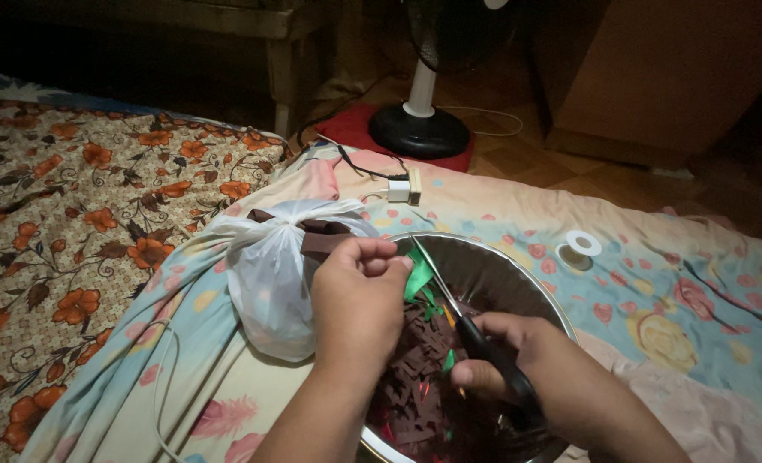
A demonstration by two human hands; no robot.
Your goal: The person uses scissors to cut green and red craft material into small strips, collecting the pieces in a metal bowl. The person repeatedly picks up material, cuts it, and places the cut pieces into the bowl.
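Note:
My left hand (357,296) pinches a strip of green paper (418,276) above a round metal bowl (518,273). My right hand (509,356) grips black-handled scissors (462,321), whose silver blades point up and left against the green strip. The bowl holds several dark brown and a few green paper cuttings (419,377). Both forearms come in from the bottom edge.
A tied white plastic bag (269,274) with brown strips at its knot lies left of the bowl. A roll of white tape (583,243) and a white charger plug (402,189) rest on the patterned sheets. A standing fan's black base (418,130) is on the floor behind.

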